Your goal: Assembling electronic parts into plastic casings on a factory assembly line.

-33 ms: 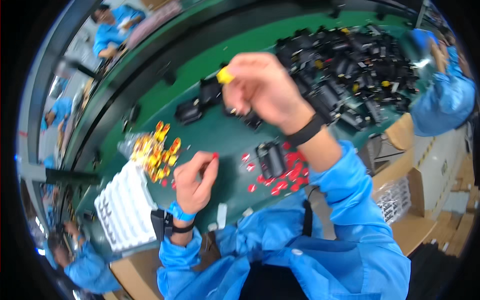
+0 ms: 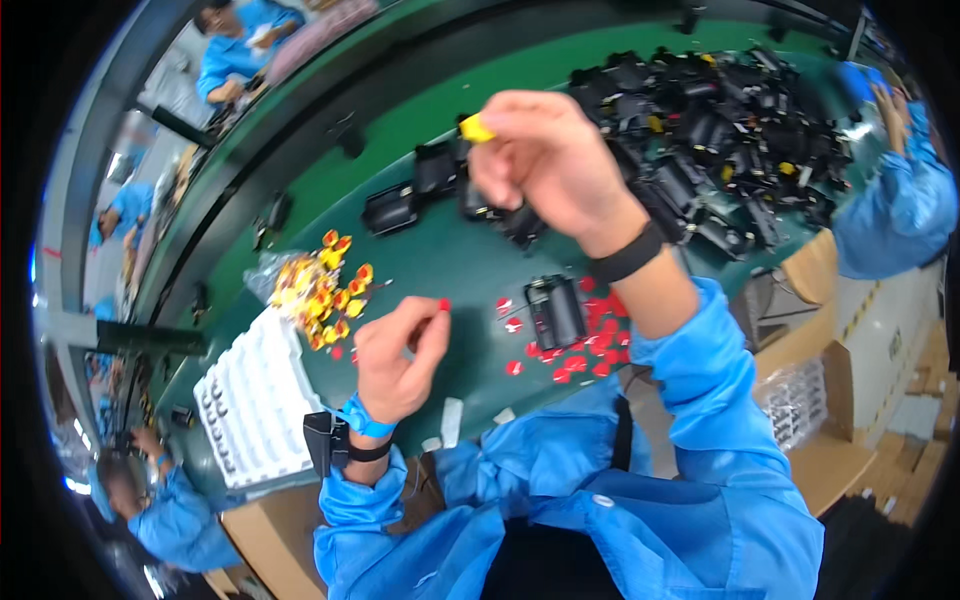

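Observation:
My right hand [image 2: 555, 160] is raised over the far middle of the table, its thumb and finger pinching a small yellow piece [image 2: 476, 128]. Lower and to the left, my left hand [image 2: 398, 355] is curled, with a small red piece [image 2: 444, 305] held at the fingertips. Between my hands and my body, a black plastic housing [image 2: 556, 312] lies on the green table [image 2: 480, 375]. Red discs [image 2: 604, 330] are scattered around it, some partly under my right forearm. Beyond my left hand sits a heap of yellow-and-red pieces [image 2: 312, 300].
A large pile of black housings [image 2: 710, 140] covers the far right of the table, and a few more [image 2: 390, 208] stand at the far middle. A white ridged tray [image 2: 258, 405] lies on the left. An open cardboard box [image 2: 840, 440] stands at the right, near a co-worker's blue sleeve [image 2: 900, 215].
The whole view has shifted slightly. My right hand has moved a little up and to the right with the yellow piece. My left hand keeps its pinch on the red piece.

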`<state>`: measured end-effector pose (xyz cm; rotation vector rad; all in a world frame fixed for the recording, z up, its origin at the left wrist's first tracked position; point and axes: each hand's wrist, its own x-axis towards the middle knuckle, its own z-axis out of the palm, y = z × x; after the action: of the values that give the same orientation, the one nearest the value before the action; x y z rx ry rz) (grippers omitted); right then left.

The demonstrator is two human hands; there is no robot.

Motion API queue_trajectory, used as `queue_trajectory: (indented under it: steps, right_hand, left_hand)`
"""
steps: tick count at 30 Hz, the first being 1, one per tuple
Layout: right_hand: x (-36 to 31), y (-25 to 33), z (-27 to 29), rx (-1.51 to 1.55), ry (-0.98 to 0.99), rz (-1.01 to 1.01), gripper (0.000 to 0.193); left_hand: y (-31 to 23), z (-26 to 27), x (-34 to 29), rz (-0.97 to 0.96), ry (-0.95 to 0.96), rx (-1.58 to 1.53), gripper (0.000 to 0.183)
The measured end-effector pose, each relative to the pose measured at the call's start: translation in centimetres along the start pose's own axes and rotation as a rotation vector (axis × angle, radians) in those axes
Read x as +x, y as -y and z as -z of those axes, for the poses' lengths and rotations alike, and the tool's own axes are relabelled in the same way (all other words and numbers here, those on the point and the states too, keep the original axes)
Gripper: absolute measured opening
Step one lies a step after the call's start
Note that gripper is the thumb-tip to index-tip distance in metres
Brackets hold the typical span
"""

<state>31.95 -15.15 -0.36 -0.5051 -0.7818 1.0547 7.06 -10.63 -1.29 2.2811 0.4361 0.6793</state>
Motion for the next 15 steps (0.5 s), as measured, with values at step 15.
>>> queue_trajectory:
  steps: [15]
  right_hand:
    - [0.3, -1.2, 0.8, -0.019, -0.054, 0.004, 0.019]
  left_hand:
    - [-0.9, -3.8, 1.5, -0.178, 0.879, 0.635, 0.021]
